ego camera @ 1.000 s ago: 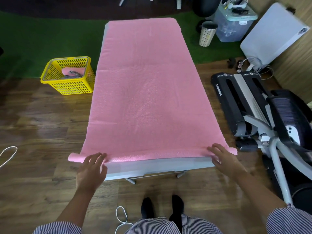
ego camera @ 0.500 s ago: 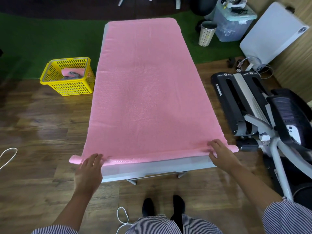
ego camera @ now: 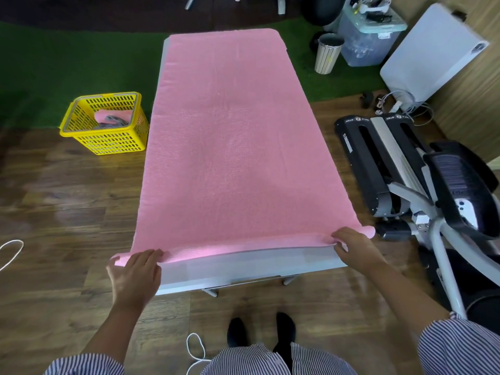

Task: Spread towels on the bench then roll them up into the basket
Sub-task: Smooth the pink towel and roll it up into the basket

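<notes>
A long pink towel [ego camera: 232,147] lies spread flat over the white bench [ego camera: 243,269], covering nearly its whole top. Its near edge is turned over into a thin roll [ego camera: 243,243] across the bench's width. My left hand [ego camera: 135,272] rests with straight fingers on the roll's left end. My right hand [ego camera: 354,246] lies on the roll's right end, fingers over the top and thumb under the edge. A yellow plastic basket [ego camera: 108,142] stands on the floor left of the bench, with a pink and a grey towel inside.
An exercise machine [ego camera: 422,180] stands close to the bench's right side. A striped bin [ego camera: 327,54], a clear storage box [ego camera: 368,36] and a white panel [ego camera: 433,52] sit at the back right. White cords [ego camera: 10,253] lie on the wooden floor.
Both hands have pushed the near edge of the towel a little farther up the bench, and the roll has thickened slightly. More bare white bench shows in front of it.
</notes>
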